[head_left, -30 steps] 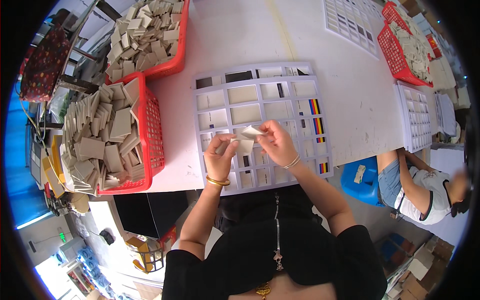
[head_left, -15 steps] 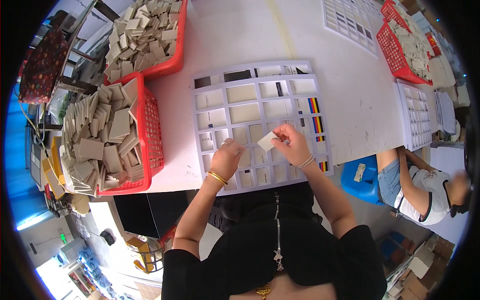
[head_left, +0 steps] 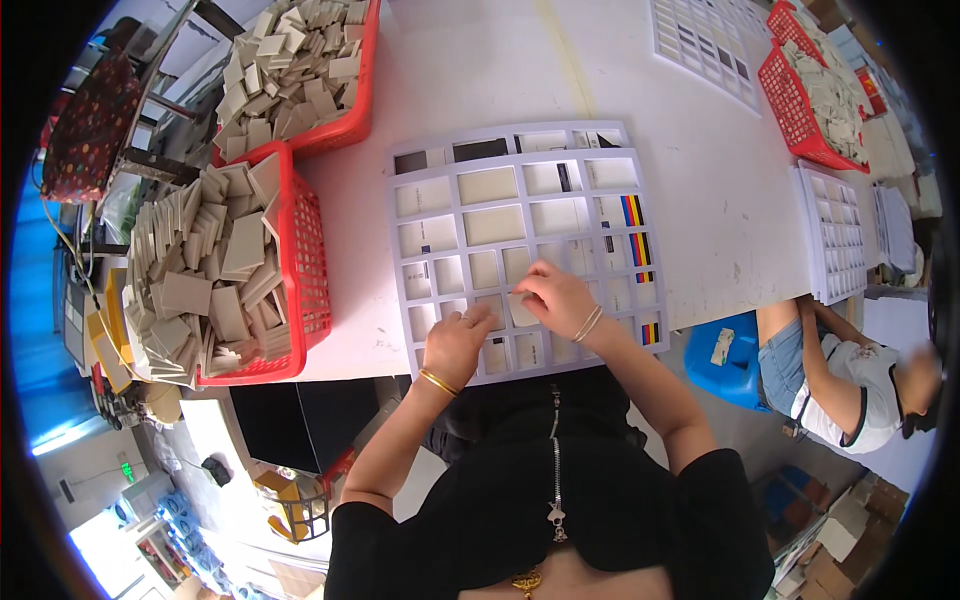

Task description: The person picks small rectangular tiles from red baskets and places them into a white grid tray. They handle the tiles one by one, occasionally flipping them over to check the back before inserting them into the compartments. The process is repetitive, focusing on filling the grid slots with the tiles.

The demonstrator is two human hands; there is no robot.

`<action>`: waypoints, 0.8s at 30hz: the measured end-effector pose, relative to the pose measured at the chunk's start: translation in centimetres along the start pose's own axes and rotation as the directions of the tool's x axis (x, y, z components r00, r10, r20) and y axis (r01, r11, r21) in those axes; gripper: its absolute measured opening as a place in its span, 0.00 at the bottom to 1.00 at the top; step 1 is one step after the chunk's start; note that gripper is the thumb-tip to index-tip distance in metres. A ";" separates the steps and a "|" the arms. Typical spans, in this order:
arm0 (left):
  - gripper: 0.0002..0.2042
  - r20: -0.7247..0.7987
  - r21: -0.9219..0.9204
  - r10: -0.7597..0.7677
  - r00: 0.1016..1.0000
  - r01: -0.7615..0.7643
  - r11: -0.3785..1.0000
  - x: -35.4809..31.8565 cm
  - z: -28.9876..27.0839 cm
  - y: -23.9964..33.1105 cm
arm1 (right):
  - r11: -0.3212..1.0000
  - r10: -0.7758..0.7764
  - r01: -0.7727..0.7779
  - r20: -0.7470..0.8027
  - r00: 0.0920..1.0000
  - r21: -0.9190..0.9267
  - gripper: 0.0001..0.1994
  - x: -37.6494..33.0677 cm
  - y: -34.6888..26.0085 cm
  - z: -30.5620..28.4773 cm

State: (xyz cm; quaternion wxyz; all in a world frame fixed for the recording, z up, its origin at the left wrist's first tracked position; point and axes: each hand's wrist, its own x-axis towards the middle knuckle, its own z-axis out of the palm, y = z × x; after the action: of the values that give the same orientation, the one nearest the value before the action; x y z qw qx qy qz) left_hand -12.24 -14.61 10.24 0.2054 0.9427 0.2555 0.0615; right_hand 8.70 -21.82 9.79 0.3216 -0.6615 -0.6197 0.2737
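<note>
Lowered since a moment ago, both hands now press a small beige tile (head_left: 522,312) into a cell near the grid board's (head_left: 520,245) front edge, right hand (head_left: 556,297) fingertips on it, left hand (head_left: 456,345) flat alongside holding nothing; seating looks underway, needing firm downward pressure.

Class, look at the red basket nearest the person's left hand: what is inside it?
The red basket is heaped above its rim with loose beige square tiles. Whatever lies beneath the top layers, and the basket's floor, is covered by the pile.
</note>
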 end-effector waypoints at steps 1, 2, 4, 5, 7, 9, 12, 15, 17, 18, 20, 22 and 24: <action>0.15 -0.002 0.010 0.001 1.000 -0.001 1.000 -0.1 0.2 0.0 | 0.999 0.003 -0.004 -0.023 1.000 -0.032 0.06 0.0 0.0 0.1; 0.15 -0.004 0.019 0.003 1.000 -0.003 1.000 -0.2 0.5 -0.1 | 0.998 0.006 -0.009 -0.048 0.999 -0.063 0.06 -0.1 0.0 0.3; 0.15 -0.004 0.023 0.000 1.000 0.000 1.000 -0.2 0.6 0.0 | 0.987 0.017 -0.027 -0.064 0.998 -0.156 0.06 -0.4 -0.1 0.9; 0.15 -0.001 0.016 -0.004 1.000 0.004 1.000 -0.2 0.4 0.0 | 0.976 0.027 -0.039 -0.057 0.998 -0.215 0.07 -0.6 -0.3 1.4; 0.15 0.010 0.008 -0.012 1.000 0.011 1.000 -0.3 0.4 0.1 | 0.967 0.045 -0.056 -0.049 0.998 -0.250 0.08 -0.8 -0.4 1.7; 0.15 0.021 0.007 -0.023 1.000 0.023 1.000 -0.4 0.4 0.1 | 0.978 0.054 -0.062 -0.045 0.998 -0.200 0.09 -0.8 -0.7 1.5; 0.15 0.028 0.016 -0.030 0.999 0.030 0.999 -0.4 0.3 0.4 | 0.987 0.044 -0.041 0.014 0.999 -0.157 0.10 -1.4 -1.7 0.1; 0.15 0.030 0.023 -0.033 0.999 0.033 0.999 -0.1 0.0 0.5 | 0.980 0.050 -0.038 0.058 0.997 -0.196 0.11 -1.7 -1.3 1.0; 0.15 0.043 0.013 -0.032 0.999 0.031 0.999 0.0 0.1 0.5 | 0.986 0.055 -0.045 0.055 0.997 -0.163 0.11 -1.8 -1.3 0.9; 0.15 0.049 0.010 -0.033 0.998 0.033 0.999 0.0 0.0 0.5 | 0.989 0.054 -0.046 0.055 0.997 -0.144 0.11 -1.9 -1.4 0.8; 0.16 0.034 -0.002 -0.034 0.999 0.034 0.999 -0.1 -0.1 0.5 | 0.988 0.007 0.001 0.050 0.999 -0.152 0.10 -2.4 -1.3 0.7; 0.16 0.025 -0.014 -0.036 0.999 0.036 0.999 -0.1 -0.1 0.6 | 0.984 -0.035 0.041 0.040 0.999 -0.173 0.08 -2.9 -1.1 0.3; 0.16 0.027 -0.021 -0.037 0.999 0.037 0.999 -0.1 -0.2 0.6 | 0.976 -0.070 0.074 0.023 0.997 -0.203 0.05 -3.2 -0.9 0.0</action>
State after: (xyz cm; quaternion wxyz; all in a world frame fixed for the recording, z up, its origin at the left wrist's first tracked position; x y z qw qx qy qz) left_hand -12.10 -15.06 10.66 0.2201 0.9363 0.2695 0.0480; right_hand 7.87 -24.94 10.32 0.2572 -0.6659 -0.6705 0.2022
